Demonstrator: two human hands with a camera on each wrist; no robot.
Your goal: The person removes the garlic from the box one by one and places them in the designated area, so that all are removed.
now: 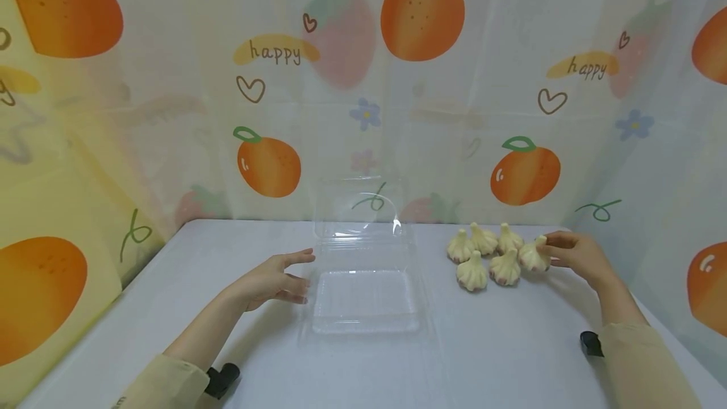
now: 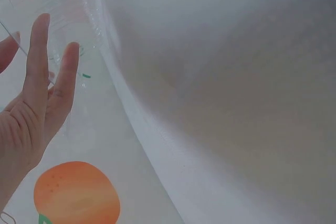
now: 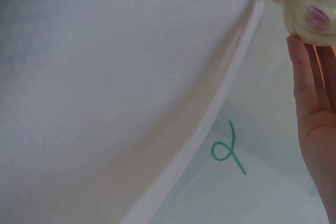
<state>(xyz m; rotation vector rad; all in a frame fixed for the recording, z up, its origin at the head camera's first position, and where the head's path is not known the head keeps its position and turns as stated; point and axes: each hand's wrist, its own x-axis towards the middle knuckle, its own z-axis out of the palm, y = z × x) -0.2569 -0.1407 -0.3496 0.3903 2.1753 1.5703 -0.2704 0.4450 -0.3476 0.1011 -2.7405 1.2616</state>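
A head of garlic (image 1: 535,255) stands at the right end of a cluster, and my right hand (image 1: 580,259) pinches it from the right side. Purple-streaked skin shows on garlic (image 3: 315,17) in the right wrist view, right at the fingertips (image 3: 295,45). A clear plastic clamshell box (image 1: 368,335) lies on the table with its lid (image 1: 358,207) raised at the back. My left hand (image 1: 279,281) is at the box's left side, fingers spread and holding nothing. In the left wrist view those fingers (image 2: 37,56) overlap the clear plastic.
Several more garlic heads (image 1: 471,272) sit close together left of the pinched one, near the table's back edge. A white cloth covers the table (image 1: 363,377). Behind it hangs a fruit-printed curtain (image 1: 443,93), with a yellowish side panel at left.
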